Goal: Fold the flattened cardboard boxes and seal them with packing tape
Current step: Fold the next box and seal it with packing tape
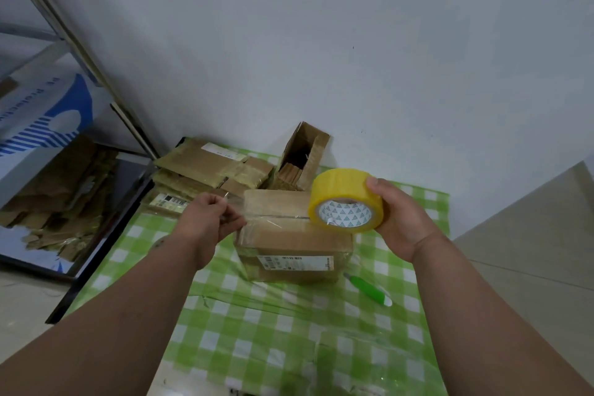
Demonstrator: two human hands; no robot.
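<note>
Your right hand (pixel 397 219) grips the yellow packing tape roll (pixel 347 200), fingers curled round the far side, thumb on top of the outer winding. The roll is tilted, its white patterned core facing you, lower edge touching or just above the top of the folded cardboard box (pixel 294 239); can't tell which.

Your left hand (pixel 210 217) pinches the free end of the clear tape strip (pixel 273 214) at the box's left top edge, fingers curled in on it. The strip runs from that pinch across the box top, along the centre flap seam, to the roll. Whether it is stuck down yet is unclear.

The box sits closed on the green-and-white checked tablecloth (pixel 257 331), mid-table, white shipping label (pixel 295 263) on the side facing you. Older glossy tape shows on its faces.

A green utility knife (pixel 368 289) lies on the cloth just right of the box's near corner, not touching it.

Behind the box: a stack of flattened cardboard boxes (pixel 209 170) at the far left of the table, and an open narrow carton (pixel 303 154) standing against the wall.

Left of the table, on the floor, a heap of cardboard scraps (pixel 58 190) beside a blue-and-white printed box (pixel 48 119).
</note>
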